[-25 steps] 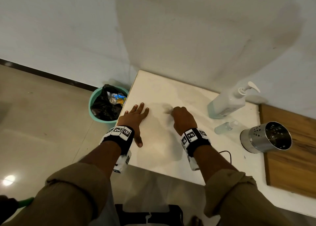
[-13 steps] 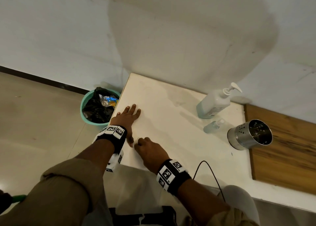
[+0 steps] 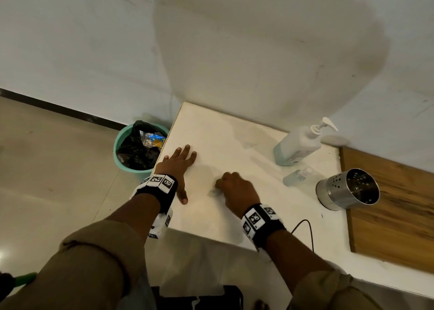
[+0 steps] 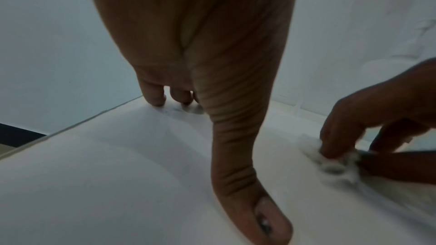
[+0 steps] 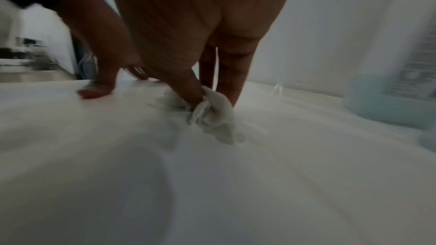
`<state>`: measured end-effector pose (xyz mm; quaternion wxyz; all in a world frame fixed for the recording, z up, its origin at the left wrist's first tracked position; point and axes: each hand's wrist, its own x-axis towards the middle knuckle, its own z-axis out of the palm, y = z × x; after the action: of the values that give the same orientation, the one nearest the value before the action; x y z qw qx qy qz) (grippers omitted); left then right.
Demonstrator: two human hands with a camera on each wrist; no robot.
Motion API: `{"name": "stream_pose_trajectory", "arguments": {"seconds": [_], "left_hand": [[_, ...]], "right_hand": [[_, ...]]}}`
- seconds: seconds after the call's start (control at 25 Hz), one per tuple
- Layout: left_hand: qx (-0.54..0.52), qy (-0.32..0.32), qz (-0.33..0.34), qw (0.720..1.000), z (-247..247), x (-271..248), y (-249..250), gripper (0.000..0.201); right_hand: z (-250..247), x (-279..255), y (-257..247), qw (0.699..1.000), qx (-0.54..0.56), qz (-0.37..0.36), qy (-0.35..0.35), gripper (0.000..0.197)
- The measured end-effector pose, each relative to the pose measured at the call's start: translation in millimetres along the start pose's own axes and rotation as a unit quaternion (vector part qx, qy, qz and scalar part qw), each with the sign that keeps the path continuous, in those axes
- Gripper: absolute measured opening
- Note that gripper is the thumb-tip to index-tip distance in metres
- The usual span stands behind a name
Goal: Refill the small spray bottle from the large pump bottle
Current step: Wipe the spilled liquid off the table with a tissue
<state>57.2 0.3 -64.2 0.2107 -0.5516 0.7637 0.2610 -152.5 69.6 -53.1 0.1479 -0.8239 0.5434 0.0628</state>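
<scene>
The large white pump bottle (image 3: 299, 144) with pale blue liquid stands at the back of the white table (image 3: 234, 216), by the wall. The small clear spray bottle (image 3: 296, 176) lies just in front of it. My left hand (image 3: 179, 166) rests flat on the table near its left edge, fingers spread. My right hand (image 3: 234, 191) pinches a crumpled white tissue (image 5: 212, 116) against the tabletop, mid-table, well left of both bottles. The pump bottle's base (image 5: 387, 90) shows blurred at the right of the right wrist view.
A perforated steel cup (image 3: 347, 189) lies on its side right of the spray bottle, beside a wooden board (image 3: 387, 216). A teal bin (image 3: 138, 145) with a black liner stands on the floor left of the table. A thin black cable (image 3: 307, 230) crosses the front edge.
My right hand swept back toward the front edge with the tissue, then moved forward again to mid-table. The left hand stayed flat in place. The bottles have not moved.
</scene>
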Motion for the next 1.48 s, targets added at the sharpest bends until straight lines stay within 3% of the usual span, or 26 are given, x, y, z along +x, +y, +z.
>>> {"name": "stream_pose_trajectory", "arguments": {"seconds": [0.12, 0.2, 0.32, 0.48, 0.6, 0.68, 0.84, 0.92, 1.08, 1.32, 1.4, 1.48], "left_hand": [[-0.004, -0.002, 0.000, 1.000, 0, 0, 0, 0.153], [-0.006, 0.001, 0.000, 1.000, 0, -1, -1, 0.152], [-0.006, 0.005, 0.001, 1.000, 1, -1, 0, 0.151], [-0.017, 0.012, -0.002, 1.000, 3, 1, -2, 0.153], [-0.018, 0.012, -0.001, 1.000, 3, 1, -2, 0.153], [-0.008, 0.012, 0.000, 1.000, 3, 0, -1, 0.151], [-0.006, 0.007, 0.002, 1.000, 1, 0, -2, 0.150], [-0.003, 0.004, 0.000, 1.000, 2, 1, -3, 0.151], [0.006, -0.002, -0.004, 1.000, 2, 3, -2, 0.151], [0.022, 0.003, -0.043, 0.999, 3, -3, 13, 0.151], [0.031, 0.006, -0.053, 0.998, 7, -9, 21, 0.142], [0.030, 0.011, -0.051, 0.998, 12, -22, 25, 0.123]], "right_hand": [[-6, 20, 35, 0.988, 0.022, 0.144, 0.054, 0.028], [-12, 37, 41, 0.981, 0.043, 0.183, 0.051, 0.027], [-18, 56, 17, 0.985, 0.075, 0.141, 0.069, 0.024], [-11, 67, -37, 1.000, 0.002, 0.024, 0.008, 0.027], [-11, 68, -37, 1.000, -0.010, 0.000, 0.002, 0.027], [-14, 66, -16, 1.000, -0.002, 0.029, 0.004, 0.024], [-23, 49, 39, 0.984, 0.064, 0.161, 0.031, 0.025], [-24, 35, 45, 0.980, 0.068, 0.183, 0.031, 0.029], [-11, 9, 0, 0.990, 0.055, 0.130, 0.008, 0.032], [9, -25, -78, 0.995, 0.021, -0.035, -0.087, 0.034], [16, -32, -78, 0.992, 0.048, -0.052, -0.105, 0.038], [20, -37, -68, 0.987, 0.131, -0.020, -0.095, 0.035]]}}
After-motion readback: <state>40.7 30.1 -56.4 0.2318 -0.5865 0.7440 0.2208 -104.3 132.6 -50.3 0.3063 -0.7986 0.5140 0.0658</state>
